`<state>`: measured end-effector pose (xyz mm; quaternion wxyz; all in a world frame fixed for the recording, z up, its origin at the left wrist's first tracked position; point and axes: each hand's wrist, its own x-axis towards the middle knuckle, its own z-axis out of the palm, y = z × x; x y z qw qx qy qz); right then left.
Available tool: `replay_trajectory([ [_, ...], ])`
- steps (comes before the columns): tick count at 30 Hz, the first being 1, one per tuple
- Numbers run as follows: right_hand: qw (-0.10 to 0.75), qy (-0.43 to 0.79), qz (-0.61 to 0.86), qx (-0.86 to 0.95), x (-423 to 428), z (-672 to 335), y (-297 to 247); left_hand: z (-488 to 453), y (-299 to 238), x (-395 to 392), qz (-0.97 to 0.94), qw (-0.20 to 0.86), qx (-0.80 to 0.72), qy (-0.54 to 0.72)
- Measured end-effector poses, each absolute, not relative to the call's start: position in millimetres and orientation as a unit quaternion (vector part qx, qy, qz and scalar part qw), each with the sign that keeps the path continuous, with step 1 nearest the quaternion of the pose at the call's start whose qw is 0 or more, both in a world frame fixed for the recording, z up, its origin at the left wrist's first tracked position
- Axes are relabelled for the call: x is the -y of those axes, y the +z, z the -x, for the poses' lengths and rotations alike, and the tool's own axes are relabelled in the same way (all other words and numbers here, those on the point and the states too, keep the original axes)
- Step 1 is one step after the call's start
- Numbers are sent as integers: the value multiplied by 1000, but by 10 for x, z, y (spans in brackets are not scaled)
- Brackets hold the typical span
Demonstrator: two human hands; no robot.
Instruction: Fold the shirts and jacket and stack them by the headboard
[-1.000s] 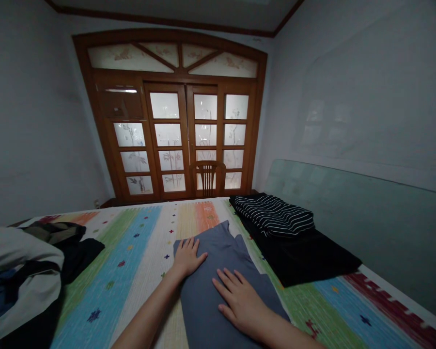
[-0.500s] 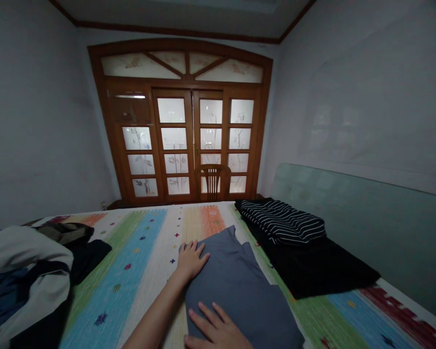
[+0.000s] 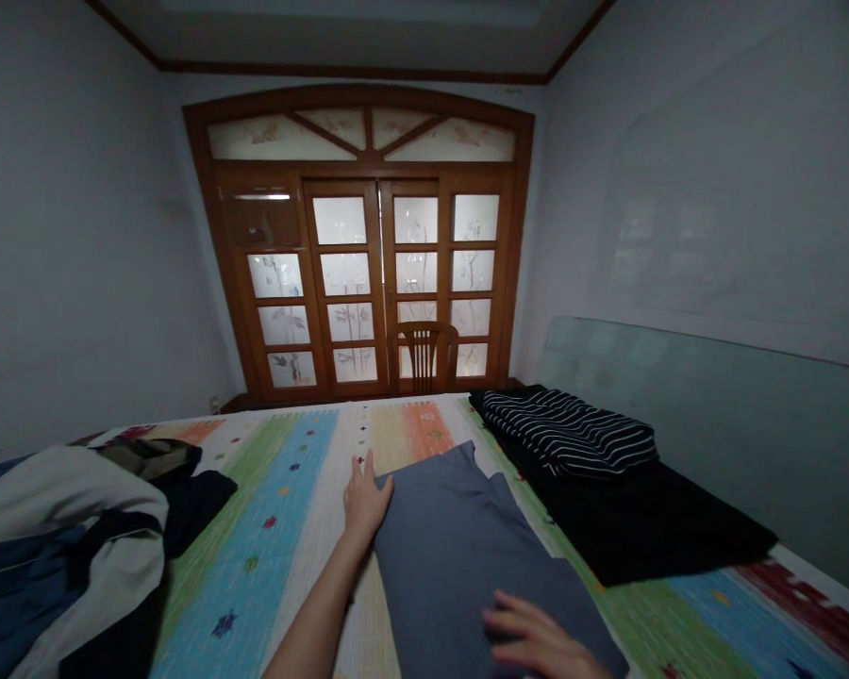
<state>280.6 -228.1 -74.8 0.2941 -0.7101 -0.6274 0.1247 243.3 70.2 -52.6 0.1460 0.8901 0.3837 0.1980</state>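
Observation:
A grey-blue folded garment [image 3: 453, 538] lies flat on the striped bedspread [image 3: 304, 556] in front of me; its exact kind I cannot tell. At its left edge is my left hand [image 3: 365, 500], open, fingers apart, with the thumb side by the cloth's upper left corner. My right hand [image 3: 538, 641] is over the lower right part of the same garment, fingers spread and holding nothing. Whether its fingertips touch the cloth is unclear. The lower part of the garment runs out of the picture.
To the right lie a folded black garment [image 3: 629, 528] and, on top of it, a black-and-white striped one [image 3: 573, 434], beside the pale green headboard [image 3: 679, 377]. A heap of loose clothes [image 3: 77, 528] is at left. Beyond the bed stand a wooden chair [image 3: 424, 354] and glazed doors [image 3: 354, 283].
My left hand has slid off the garment's upper left corner to its left edge. My right hand has moved rightward across the cloth. The view has shifted slightly.

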Motion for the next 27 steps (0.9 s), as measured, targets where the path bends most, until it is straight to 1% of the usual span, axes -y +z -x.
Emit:
replay_trajectory([
  [2, 314, 87, 791, 518, 2472, -2957, -700, -2400, -556, -820, -862, 216, -394, 235],
  [4, 311, 72, 847, 425, 2634, -3063, -701, -2384, -581, -908, -838, 285, -384, 264],
  [7, 323, 110, 871, 354, 2754, -3140, -746, -2387, -600, -967, -825, 356, -347, 268],
  [10, 350, 157, 861, 334, 2704, -3182, -761, -2392, -599, -967, -822, 397, -308, 267],
  [14, 400, 207, 831, 328, 2504, -3305, -606, -2384, -592, -946, -812, 422, -283, 288],
  [16, 445, 271, 801, 295, 2406, -3385, -467, -2380, -592, -939, -812, 424, -274, 294],
  [19, 537, 397, 720, 189, 2282, -3490, -301, -2376, -593, -938, -811, 426, -263, 304],
  [21, 580, 447, 670, 126, 2204, -3549, -258, -2373, -594, -938, -809, 429, -257, 308],
  [24, 585, 467, 657, 95, 2083, -3622, -249, -2372, -599, -939, -810, 433, -250, 307],
  [27, 533, 485, 688, 86, 1964, -3668, -220, -2377, -613, -942, -812, 434, -245, 304],
])
